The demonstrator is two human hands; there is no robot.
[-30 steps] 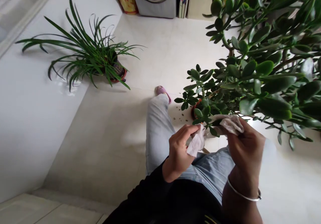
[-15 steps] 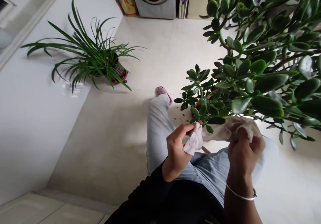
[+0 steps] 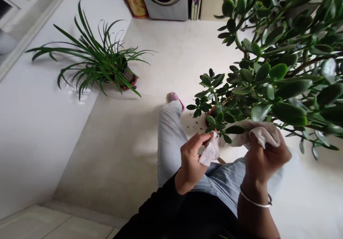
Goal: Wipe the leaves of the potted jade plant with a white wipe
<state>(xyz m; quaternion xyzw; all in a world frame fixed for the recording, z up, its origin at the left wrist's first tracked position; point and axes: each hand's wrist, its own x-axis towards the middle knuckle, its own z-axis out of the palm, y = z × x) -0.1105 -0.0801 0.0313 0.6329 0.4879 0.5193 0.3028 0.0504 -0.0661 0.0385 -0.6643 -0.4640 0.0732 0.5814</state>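
A crumpled, thin white wipe (image 3: 261,135) stretches between my hands at the lower edge of the jade plant (image 3: 291,85). My left hand (image 3: 193,160) pinches its left end between thumb and fingers, and a loose flap hangs over the thumb. Bunched wipe fills my right hand (image 3: 264,160), which is closed and wears a bracelet at the wrist. A low leaf of the plant lies across the stretch of wipe between the hands, and whether the wipe touches it I cannot tell. Foliage largely hides the orange-red pot (image 3: 210,115).
A long-leaved potted plant (image 3: 115,67) stands by the white wall (image 3: 34,124) at left. A front-loading washing machine (image 3: 167,8) is at the back. Dark crumbs (image 3: 196,126) lie on the pale floor (image 3: 115,135) near my slipper (image 3: 175,99).
My right hand has shifted slightly right and tilted, with the wipe bunched in it. My left hand has moved a little to the right, still pinching its end.
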